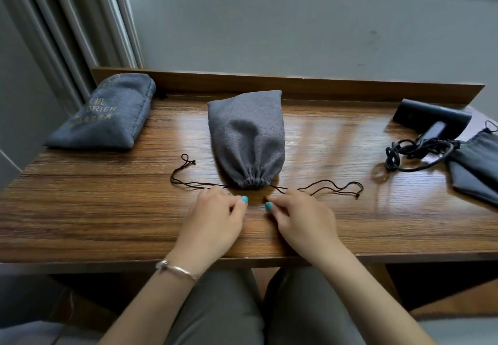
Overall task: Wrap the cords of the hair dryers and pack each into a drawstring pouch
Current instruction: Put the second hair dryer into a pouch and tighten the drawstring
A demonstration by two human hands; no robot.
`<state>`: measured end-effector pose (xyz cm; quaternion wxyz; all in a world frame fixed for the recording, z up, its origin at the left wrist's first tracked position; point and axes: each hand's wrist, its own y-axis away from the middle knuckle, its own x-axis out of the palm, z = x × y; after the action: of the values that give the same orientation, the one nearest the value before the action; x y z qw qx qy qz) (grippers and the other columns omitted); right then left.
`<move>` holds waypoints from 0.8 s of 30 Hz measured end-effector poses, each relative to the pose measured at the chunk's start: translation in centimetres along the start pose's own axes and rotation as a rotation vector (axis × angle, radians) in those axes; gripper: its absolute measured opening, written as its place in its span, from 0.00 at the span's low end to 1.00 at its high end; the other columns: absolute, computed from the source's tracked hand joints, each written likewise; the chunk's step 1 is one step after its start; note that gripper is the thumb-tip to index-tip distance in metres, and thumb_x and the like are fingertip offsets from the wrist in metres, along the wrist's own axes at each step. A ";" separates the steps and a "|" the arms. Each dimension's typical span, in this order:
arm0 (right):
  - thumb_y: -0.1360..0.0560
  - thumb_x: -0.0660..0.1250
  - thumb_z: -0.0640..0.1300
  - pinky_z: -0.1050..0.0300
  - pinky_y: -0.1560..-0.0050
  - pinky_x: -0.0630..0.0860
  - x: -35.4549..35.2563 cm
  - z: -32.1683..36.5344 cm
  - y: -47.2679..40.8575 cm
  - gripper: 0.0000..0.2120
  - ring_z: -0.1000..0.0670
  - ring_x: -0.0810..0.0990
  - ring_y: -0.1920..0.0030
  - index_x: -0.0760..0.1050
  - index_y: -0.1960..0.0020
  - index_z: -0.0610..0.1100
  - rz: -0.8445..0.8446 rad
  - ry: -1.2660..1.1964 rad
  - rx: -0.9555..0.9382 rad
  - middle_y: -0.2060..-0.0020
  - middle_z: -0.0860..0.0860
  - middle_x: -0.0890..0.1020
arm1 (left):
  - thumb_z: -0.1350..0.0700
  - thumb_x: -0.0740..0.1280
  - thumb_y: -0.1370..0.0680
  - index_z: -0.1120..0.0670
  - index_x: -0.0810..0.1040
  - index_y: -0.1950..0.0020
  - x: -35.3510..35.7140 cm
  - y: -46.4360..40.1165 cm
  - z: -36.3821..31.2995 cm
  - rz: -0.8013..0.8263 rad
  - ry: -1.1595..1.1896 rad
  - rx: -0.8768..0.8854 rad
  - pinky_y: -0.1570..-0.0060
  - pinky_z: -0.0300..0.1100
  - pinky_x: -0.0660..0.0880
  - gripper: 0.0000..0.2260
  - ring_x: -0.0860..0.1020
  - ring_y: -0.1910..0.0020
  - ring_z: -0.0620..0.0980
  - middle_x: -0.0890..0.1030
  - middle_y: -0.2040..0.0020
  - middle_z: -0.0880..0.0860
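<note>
Both hands, left hand (215,210) and right hand (299,214), pinch drawstrings just below cinched pouch (246,137).

matt grey cloth pouch (246,134), glossy wood-grain table (107,210), black plastic dryer (431,117)

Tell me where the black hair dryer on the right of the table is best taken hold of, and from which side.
Grip the hair dryer by its handle, which juts from the barrel toward the table's near edge. Come in from the near side with the right hand, probably just above where the tangled cord leaves the handle. The barrel looks too broad for a firm wrap; the empty pouch lies beside it.
</note>
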<state>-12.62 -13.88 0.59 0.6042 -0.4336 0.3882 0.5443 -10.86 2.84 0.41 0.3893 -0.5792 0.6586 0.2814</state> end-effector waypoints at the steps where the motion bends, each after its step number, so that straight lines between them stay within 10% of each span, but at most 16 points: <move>1: 0.20 0.58 0.56 0.56 0.53 0.70 0.0 0.5 -0.2 0.13 0.48 0.78 0.44 0.80 0.44 0.56 0.007 -0.026 0.053 0.49 0.56 0.82 | 0.47 0.58 0.18 0.51 0.83 0.55 0.5 -0.4 -0.3 -0.005 -0.028 -0.036 0.42 0.47 0.67 0.16 0.71 0.45 0.53 0.76 0.52 0.51; 5: 0.19 0.58 0.53 0.54 0.67 0.65 0.9 1.1 -2.9 0.25 0.46 0.71 0.70 0.68 0.72 0.44 -0.002 -0.555 0.326 0.75 0.50 0.73 | 0.46 0.53 0.17 0.53 0.75 0.64 1.0 -2.7 -0.8 -0.033 0.183 -0.272 0.41 0.51 0.66 0.22 0.72 0.44 0.60 0.77 0.52 0.56; 8: 0.21 0.64 0.50 0.58 0.72 0.66 1.4 1.6 -4.5 0.19 0.53 0.67 0.76 0.70 0.69 0.45 -0.038 -1.134 0.542 0.77 0.51 0.70 | 0.47 0.59 0.19 0.55 0.64 0.74 0.7 -3.4 -1.0 -0.182 0.429 -0.342 0.61 0.49 0.67 0.24 0.70 0.64 0.59 0.69 0.73 0.51; 12: 0.24 0.67 0.40 0.59 0.68 0.71 2.0 1.9 -4.5 0.12 0.55 0.72 0.74 0.77 0.66 0.45 -0.330 -1.317 0.661 0.76 0.53 0.74 | 0.52 0.67 0.22 0.57 0.71 0.72 1.2 -3.3 -0.9 -0.388 0.544 -0.331 0.69 0.43 0.63 0.20 0.66 0.71 0.50 0.68 0.77 0.48; 18: 0.23 0.67 0.39 0.53 0.48 0.77 2.2 2.3 -4.8 0.06 0.50 0.79 0.56 0.79 0.58 0.43 -0.383 -1.504 0.534 0.61 0.48 0.82 | 0.57 0.71 0.23 0.56 0.85 0.49 1.7 -3.2 -1.6 -0.606 0.638 -0.283 0.55 0.38 0.78 0.06 0.81 0.55 0.46 0.80 0.60 0.42; 24: 0.23 0.65 0.41 0.56 0.45 0.76 2.0 2.2 -4.8 0.03 0.54 0.81 0.56 0.77 0.54 0.43 -0.386 -1.662 0.196 0.61 0.51 0.84 | 0.59 0.70 0.23 0.52 0.82 0.50 2.2 -3.7 -2.0 -0.553 0.607 0.112 0.51 0.32 0.75 0.03 0.80 0.55 0.40 0.84 0.56 0.46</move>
<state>-7.68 -11.26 -0.13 0.8092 0.1014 -0.2159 0.5369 -7.65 -0.64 -0.11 0.2694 -0.7689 0.5774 -0.0537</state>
